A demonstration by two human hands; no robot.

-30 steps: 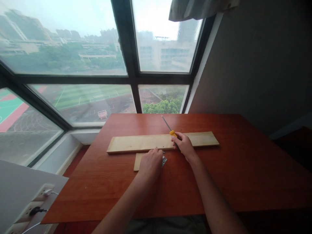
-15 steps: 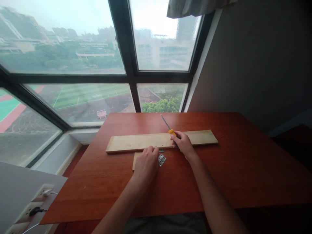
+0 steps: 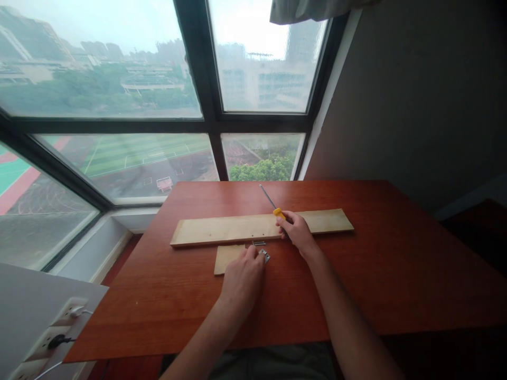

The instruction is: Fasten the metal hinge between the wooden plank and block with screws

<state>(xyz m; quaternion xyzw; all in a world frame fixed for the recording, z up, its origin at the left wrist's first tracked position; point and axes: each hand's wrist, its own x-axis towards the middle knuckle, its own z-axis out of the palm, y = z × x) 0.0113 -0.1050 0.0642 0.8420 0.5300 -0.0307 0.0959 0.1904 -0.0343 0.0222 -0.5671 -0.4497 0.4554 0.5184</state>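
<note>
A long pale wooden board (image 3: 222,230) lies across the red-brown table (image 3: 356,285). In front of it sits a short wooden piece (image 3: 225,258), partly under my left hand (image 3: 242,277). That hand's fingers curl over a small metal hinge (image 3: 265,255) at the piece's right end; whether they grip it is unclear. Another small metal part (image 3: 259,243) lies just beyond, at the long board's edge. My right hand (image 3: 296,233) rests on the long board, closed around a yellow-handled screwdriver (image 3: 272,204) whose shaft points away toward the window.
A large window (image 3: 190,105) runs along the table's far edge, with a dark wall at right. A white power strip (image 3: 55,332) with plugged cables sits at the lower left, beside the table.
My left hand slid back toward me and to the right, uncovering more of the short wooden piece and covering most of the hinge. My right hand with the screwdriver stayed put.
</note>
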